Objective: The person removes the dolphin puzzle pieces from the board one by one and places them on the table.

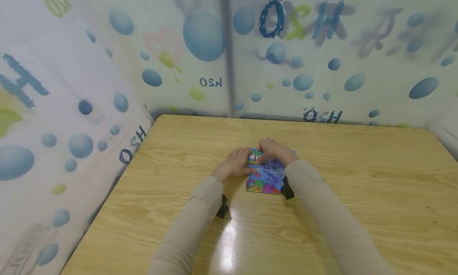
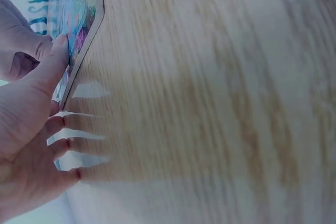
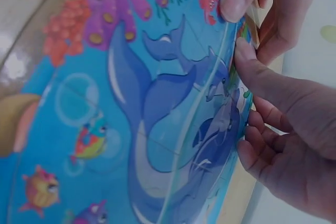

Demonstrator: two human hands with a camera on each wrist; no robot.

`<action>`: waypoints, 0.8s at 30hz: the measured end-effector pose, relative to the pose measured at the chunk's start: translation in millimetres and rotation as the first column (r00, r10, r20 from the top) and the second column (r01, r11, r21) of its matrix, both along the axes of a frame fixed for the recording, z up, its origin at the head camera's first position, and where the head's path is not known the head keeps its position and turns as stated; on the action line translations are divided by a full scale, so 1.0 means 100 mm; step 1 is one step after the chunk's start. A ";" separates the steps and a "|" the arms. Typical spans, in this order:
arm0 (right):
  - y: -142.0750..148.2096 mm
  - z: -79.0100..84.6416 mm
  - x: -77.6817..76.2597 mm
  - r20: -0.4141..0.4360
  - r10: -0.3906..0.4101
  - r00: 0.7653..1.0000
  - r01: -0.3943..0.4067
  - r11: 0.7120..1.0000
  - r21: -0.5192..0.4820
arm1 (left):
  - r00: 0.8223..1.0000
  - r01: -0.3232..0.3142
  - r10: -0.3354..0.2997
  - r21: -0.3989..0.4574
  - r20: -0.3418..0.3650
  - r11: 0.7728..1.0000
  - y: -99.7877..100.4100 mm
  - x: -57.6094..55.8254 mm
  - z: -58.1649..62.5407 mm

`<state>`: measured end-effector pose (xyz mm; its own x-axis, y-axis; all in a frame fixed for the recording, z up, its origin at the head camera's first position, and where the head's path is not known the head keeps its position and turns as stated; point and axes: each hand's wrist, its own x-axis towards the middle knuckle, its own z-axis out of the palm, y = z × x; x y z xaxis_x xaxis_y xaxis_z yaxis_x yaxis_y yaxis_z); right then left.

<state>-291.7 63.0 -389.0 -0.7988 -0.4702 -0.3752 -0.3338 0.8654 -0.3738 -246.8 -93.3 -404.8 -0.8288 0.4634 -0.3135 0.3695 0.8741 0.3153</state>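
Wood table [image 1: 118,211], bubble-print walls [image 1: 179,28]. Head: sea-picture board [image 1: 266,177] mid-frame, long axis unclear; my right hand [image 1: 274,149] and sleeve [image 1: 322,203] block its right. Left wrist: board upper left, left hand [image 2: 26,124] thumb on it, fingers straight. Right wrist: dolphin [image 3: 137,156] tail up; right hand pinches board edge.

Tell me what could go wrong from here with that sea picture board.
What looks like clear film over the picture board might tear suddenly under the right hand. The board could also skid on the tabletop, since the left hand overlaps only its left edge.
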 end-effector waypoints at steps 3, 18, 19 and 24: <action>-0.01 0.01 -0.03 0.023 -0.003 1.000 0.003 1.000 0.028 | 1.000 0.000 0.000 0.006 -0.001 1.000 0.01 0.00 0.01; -0.04 0.03 0.02 0.002 -0.014 1.000 0.013 1.000 0.028 | 1.000 -0.019 0.019 -0.006 -0.011 1.000 0.00 0.00 0.00; -0.04 0.02 0.02 0.002 -0.016 1.000 0.015 1.000 0.019 | 1.000 -0.017 0.017 -0.005 -0.011 1.000 0.00 0.00 0.00; -0.01 -0.02 0.04 0.008 -0.021 1.000 0.022 0.998 -0.060 | 1.000 -0.018 0.018 -0.014 -0.008 1.000 0.01 0.00 0.00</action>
